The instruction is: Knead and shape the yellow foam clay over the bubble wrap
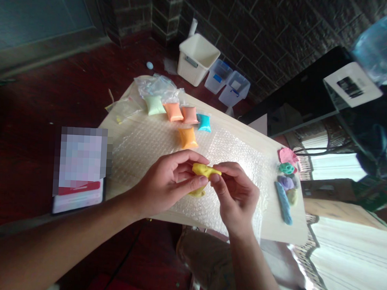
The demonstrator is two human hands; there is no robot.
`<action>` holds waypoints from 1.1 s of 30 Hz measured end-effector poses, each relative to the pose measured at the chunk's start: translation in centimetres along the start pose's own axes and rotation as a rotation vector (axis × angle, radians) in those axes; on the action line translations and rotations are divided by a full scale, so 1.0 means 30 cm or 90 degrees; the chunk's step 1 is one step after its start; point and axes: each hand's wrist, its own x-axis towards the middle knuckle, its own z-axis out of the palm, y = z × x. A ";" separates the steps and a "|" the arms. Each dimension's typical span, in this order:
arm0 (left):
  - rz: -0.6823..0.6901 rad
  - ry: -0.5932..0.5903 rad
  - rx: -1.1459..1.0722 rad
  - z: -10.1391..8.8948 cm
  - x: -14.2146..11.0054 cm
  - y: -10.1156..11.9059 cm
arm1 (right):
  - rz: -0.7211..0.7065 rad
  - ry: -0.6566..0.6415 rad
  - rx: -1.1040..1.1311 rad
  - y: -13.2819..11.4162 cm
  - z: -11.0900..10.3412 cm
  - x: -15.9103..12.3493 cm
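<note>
A small lump of yellow modelling clay (202, 169) is pinched between my two hands above the bubble wrap. My left hand (170, 178) grips its left side with thumb and fingers. On its right end, the thumb and forefinger of my right hand (236, 190) press together. Another yellow clay piece (197, 192) shows just below, partly hidden by my left thumb; whether it joins the held lump I cannot tell. Beyond my hands lies an orange-yellow clay packet (188, 138) on the bubble wrap (144, 144).
Green (154, 105), orange (173, 112), peach (190, 115) and blue packets (204, 122) line the table's far side by crumpled plastic bags (159, 88). Shaped clay pieces (284, 204) lie at the right edge. A tablet-like screen (78, 197) stands left; a white bin (198, 61) sits beyond.
</note>
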 end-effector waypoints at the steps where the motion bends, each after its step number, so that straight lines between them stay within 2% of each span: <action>1: 0.006 0.005 0.010 0.000 -0.002 0.000 | -0.002 -0.001 -0.003 -0.001 0.001 0.001; 13: 0.034 0.019 0.038 -0.007 -0.008 0.018 | -0.027 -0.045 -0.009 -0.001 0.001 -0.008; 19: 0.025 0.028 0.044 -0.003 -0.007 0.018 | -0.012 -0.034 0.001 0.000 0.004 -0.014; 26: -0.003 0.036 0.001 -0.002 -0.012 0.003 | -0.066 -0.070 -0.050 -0.011 -0.004 -0.006; 33: -0.021 0.035 0.032 0.002 -0.014 0.010 | -0.013 -0.068 0.035 -0.004 -0.004 0.000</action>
